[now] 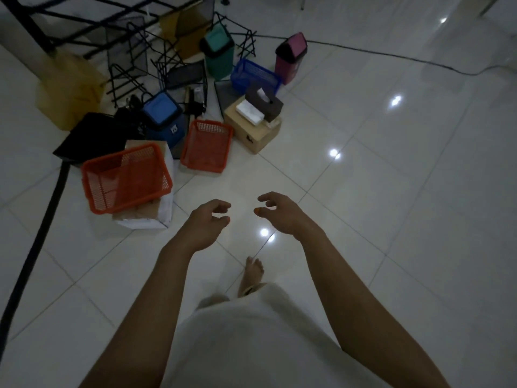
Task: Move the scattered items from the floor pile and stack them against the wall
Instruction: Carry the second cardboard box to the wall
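Hands: our left hand [208, 219] and right hand [275, 210] hang side by side over bare floor tile [363, 191], fingers loosely curled, holding nothing.
Pile: ahead and to our left, well apart from both hands; nothing touched.
Nearest item: the large orange basket [126, 177], tilted on top of a white box [151, 217], just left of our left hand.
Next nearest: the small orange basket [207, 145], straight ahead, beside a cardboard box [254, 130] carrying a tissue box [264, 103].
Further back: blue bin [163, 114], blue basket [254, 77], green bin [218, 54], pink bin [289, 57], black wire racks [128, 54].
Step, as we judge it: reaching in for a first pick.
How to do it well: we would take the large orange basket by both long rims, lift it level off the box, and nest the small one inside to save trips.
Caution: the wire racks look tangled; we would leave them until the loose items are out.
Wall: we cannot tell from this view which wall is meant.
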`<state>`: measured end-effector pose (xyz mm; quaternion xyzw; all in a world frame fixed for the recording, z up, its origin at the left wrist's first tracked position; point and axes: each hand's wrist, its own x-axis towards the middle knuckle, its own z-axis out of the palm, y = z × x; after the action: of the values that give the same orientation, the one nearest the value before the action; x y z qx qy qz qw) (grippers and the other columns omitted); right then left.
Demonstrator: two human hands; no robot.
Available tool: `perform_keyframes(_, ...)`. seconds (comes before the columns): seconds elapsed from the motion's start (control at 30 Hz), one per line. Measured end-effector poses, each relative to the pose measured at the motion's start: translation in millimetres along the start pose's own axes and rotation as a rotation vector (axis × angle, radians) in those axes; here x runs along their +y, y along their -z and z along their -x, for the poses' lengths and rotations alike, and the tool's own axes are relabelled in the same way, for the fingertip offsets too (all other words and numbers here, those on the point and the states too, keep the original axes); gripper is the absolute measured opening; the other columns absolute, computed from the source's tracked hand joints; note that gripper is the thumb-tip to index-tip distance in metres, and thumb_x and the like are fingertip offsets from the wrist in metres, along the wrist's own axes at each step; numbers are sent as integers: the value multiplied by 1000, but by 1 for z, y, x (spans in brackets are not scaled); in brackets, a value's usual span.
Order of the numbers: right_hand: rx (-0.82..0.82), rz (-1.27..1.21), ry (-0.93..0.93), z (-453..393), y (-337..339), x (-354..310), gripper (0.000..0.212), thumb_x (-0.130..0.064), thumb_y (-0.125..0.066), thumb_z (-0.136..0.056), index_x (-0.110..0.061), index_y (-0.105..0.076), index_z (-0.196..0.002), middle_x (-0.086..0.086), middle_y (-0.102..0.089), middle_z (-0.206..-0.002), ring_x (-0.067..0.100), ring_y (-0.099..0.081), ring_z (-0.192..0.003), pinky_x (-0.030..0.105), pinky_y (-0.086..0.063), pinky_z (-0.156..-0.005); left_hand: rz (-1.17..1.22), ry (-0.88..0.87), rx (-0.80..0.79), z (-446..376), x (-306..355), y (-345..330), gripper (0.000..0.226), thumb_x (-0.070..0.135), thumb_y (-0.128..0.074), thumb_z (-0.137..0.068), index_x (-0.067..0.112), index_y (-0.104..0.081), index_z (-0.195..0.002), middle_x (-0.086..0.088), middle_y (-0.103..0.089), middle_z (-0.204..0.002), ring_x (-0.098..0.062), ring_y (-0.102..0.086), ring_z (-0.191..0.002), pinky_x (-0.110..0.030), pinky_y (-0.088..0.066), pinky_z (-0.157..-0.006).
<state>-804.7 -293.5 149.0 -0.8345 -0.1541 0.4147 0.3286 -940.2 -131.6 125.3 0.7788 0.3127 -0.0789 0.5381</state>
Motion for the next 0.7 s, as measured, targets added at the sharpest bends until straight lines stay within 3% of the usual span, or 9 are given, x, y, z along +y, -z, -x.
perform_keyframes(0.13,-17,43,20,-47,45,-17,46,-35,-64,-92,-21,-53,-135,4,-52,-131,19,-55,-110,33,-48,-90,21,-22,12,-57,39,-1,32,15,-58,-94,22,-56,-125,7,-56,-120,-8,-57,-89,-18,-43,-69)
perform_keyframes(0.3,-48,4,-28,-98,87,-19,45,-36,-66,-91,-22,-55,-132,6,-55,-127,21,-58,-110,34,-49,-92,60,33,-9,-108,50,6,30,14,-60,-92,27,-56,-119,5,-58,-123,-13,-60,-96,-24,-46,-82)
perform_keyframes(0.57,-88,25,-31,-224,139,-70,45,-36,-65,-92,-22,-54,-133,3,-53,-127,18,-56,-107,27,-44,-82,110,62,32,-241,86,38,28,13,-59,-94,26,-54,-118,5,-56,-119,1,-54,-86,-6,-39,-64)
perform_keyframes(0.7,-151,99,-44,-290,163,-105,46,-37,-64,-92,-21,-53,-134,4,-53,-130,21,-56,-110,32,-48,-91,132,96,36,-309,109,54,32,13,-58,-94,21,-56,-125,7,-55,-118,-2,-53,-90,-8,-38,-64)
